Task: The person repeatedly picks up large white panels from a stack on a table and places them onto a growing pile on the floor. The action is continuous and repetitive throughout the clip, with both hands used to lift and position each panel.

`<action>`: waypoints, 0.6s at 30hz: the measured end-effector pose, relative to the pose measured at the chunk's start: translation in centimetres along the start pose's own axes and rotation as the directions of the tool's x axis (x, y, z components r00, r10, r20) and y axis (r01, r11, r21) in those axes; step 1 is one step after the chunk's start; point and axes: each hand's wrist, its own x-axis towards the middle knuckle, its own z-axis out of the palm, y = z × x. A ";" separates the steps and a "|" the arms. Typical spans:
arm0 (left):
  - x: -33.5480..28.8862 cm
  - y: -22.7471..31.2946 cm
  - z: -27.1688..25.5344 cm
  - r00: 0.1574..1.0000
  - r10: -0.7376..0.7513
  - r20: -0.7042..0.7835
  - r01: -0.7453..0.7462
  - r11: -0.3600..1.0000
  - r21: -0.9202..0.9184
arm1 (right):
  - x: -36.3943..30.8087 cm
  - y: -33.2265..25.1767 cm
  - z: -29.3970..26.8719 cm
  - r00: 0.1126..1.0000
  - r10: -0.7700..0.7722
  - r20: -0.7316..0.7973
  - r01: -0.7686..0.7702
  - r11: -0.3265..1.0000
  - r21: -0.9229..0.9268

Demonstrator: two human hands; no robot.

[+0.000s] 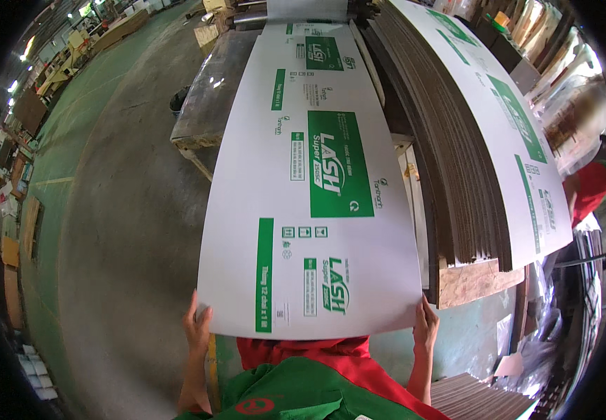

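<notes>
A long white cardboard sheet (240,185) with green printed panels stretches away from my body. Its far end lies at a roller machine (247,19) at the top of the view. My left hand (197,327) grips the near left corner, thumb on top and fingers along the edge. At the near right corner my right hand (426,325) holds the sheet in the same way, fingers partly hidden beneath it. The near edge hangs just in front of my waist, and the sheet looks nearly flat.
To the right stands a tall stack of similar printed sheets (467,189) on a wooden board (481,283). A metal table (212,87) is left of the sheet. More stacked cardboard (481,397) sits low at right. A person in a red sleeve (590,190) is at far right, near plastic wrap (544,315).
</notes>
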 end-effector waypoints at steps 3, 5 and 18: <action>-1.2 2.5 -1.1 0.990 -0.123 0.062 0.124 0.992 -0.012 | -2.3 -0.4 -0.6 0.989 0.147 0.027 -0.147 0.989 -0.020; -1.5 3.2 -1.0 0.984 -0.179 0.021 0.180 0.984 -0.005 | -2.7 -0.1 -0.3 0.972 0.234 0.036 -0.234 0.972 -0.006; 17.4 -1.3 10.9 0.988 -0.105 -0.114 0.098 0.993 -0.059 | 18.8 -1.5 9.3 0.975 -0.219 -0.030 0.217 0.974 -0.064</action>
